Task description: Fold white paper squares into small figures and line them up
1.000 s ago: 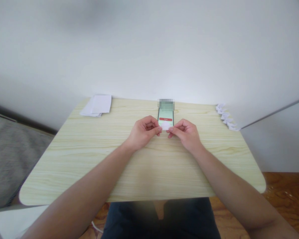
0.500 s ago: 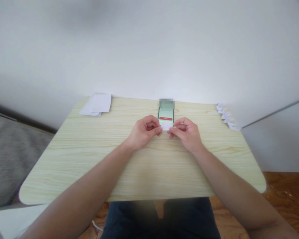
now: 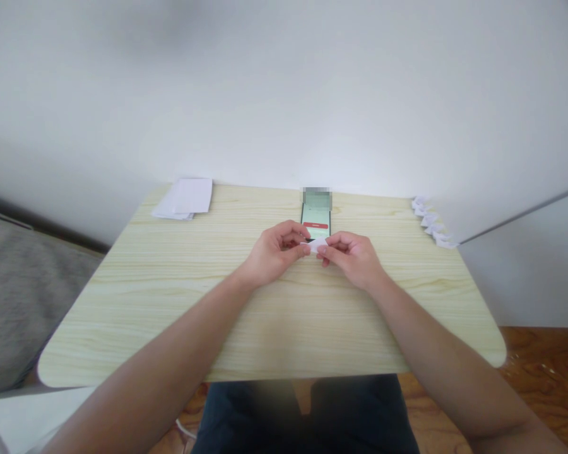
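Note:
A small piece of folded white paper (image 3: 318,244) is held up between my two hands, just in front of a phone. My left hand (image 3: 280,251) pinches its left end between thumb and fingers. At the other end, my right hand (image 3: 351,255) grips it the same way. The fingertips hide both ends of the paper. Behind it lies the phone (image 3: 316,215) with a lit green screen and a red bar; its top part is pixelated.
The pale wooden table (image 3: 284,321) stands against a white wall. A stack of white paper sheets (image 3: 193,195) lies at the back left. Along the back right edge sits a row of several folded white paper pieces (image 3: 430,222).
The paper has tilted, its right end now higher. My right hand has shifted slightly left and down, closer to my left hand, and a little more of the phone shows.

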`<state>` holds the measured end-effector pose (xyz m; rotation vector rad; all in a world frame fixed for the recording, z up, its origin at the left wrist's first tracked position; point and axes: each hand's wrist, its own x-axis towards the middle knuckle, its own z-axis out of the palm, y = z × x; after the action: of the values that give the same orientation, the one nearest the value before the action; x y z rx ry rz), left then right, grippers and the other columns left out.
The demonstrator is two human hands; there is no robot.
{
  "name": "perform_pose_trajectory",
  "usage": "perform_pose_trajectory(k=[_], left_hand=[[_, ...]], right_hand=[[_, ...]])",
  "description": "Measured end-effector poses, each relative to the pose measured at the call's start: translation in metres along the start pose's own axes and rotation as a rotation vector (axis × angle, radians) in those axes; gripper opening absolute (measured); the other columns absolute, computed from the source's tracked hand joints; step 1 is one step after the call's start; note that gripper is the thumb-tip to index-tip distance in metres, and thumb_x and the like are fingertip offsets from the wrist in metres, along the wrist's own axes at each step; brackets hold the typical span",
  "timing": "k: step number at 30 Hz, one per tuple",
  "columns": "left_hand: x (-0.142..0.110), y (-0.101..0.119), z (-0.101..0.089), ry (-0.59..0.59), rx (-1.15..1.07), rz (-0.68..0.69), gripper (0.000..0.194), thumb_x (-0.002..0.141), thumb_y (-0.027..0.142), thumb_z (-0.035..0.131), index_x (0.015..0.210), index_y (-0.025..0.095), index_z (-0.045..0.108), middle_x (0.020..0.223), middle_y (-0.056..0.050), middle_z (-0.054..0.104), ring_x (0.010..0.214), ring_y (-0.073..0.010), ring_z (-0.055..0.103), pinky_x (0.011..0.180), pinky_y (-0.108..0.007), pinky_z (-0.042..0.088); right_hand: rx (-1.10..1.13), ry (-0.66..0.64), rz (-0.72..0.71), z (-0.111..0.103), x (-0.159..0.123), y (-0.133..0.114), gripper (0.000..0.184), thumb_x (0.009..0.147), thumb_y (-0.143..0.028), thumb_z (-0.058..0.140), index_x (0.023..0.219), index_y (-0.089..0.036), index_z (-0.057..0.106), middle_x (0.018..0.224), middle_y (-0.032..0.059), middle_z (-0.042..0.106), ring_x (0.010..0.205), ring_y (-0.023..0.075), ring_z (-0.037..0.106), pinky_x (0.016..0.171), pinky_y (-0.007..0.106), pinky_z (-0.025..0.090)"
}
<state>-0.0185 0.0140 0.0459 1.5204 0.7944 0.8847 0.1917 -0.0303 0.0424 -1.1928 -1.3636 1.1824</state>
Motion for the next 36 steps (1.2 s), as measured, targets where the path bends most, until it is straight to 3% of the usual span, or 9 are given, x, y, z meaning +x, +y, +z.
perform_pose_trajectory(k=[7,12,20,36], left_hand=[[0.0003,0.0029,-0.0028,-0.085,0.178,-0.081,0.030,0.090,0.043,0.069,0.085,0.014,0.074,0.073,-0.004,0.069,0.068,-0.0138,0.058,0.063,-0.026,0.041],[-0.0001,0.0020,-0.0041,-0.102,0.181,-0.068,0.028,0.092,0.041,0.068,0.088,0.014,0.075,0.074,-0.003,0.067,0.068,-0.0131,0.055,0.064,-0.027,0.040],[0.0004,0.0022,-0.0041,-0.107,0.191,-0.056,0.030,0.092,0.042,0.068,0.087,0.014,0.075,0.076,-0.004,0.068,0.070,-0.0142,0.057,0.065,-0.027,0.040],[0.0007,-0.0013,-0.0031,-0.109,0.239,-0.014,0.029,0.096,0.041,0.062,0.089,0.015,0.073,0.075,-0.002,0.066,0.070,-0.0143,0.056,0.066,-0.028,0.041]], right_hand=[[0.000,-0.034,0.007,-0.0002,-0.0001,0.0002,0.024,0.082,-0.040,0.081,0.091,-0.018,0.075,0.081,0.0037,0.077,0.067,0.0155,0.070,0.066,0.028,0.057],[-0.111,-0.086,0.056,-0.0014,-0.0022,-0.0031,0.025,0.080,-0.041,0.082,0.092,-0.019,0.076,0.082,0.0036,0.076,0.070,0.0164,0.067,0.063,0.028,0.050],[-0.209,-0.052,0.054,-0.0004,-0.0040,-0.0045,0.027,0.083,-0.045,0.078,0.080,-0.019,0.073,0.070,0.0020,0.072,0.058,0.0134,0.057,0.053,0.026,0.039],[-0.139,-0.071,0.032,-0.0007,-0.0014,-0.0072,0.026,0.087,-0.044,0.075,0.080,-0.018,0.074,0.073,0.0028,0.075,0.065,0.0147,0.068,0.062,0.025,0.050]])
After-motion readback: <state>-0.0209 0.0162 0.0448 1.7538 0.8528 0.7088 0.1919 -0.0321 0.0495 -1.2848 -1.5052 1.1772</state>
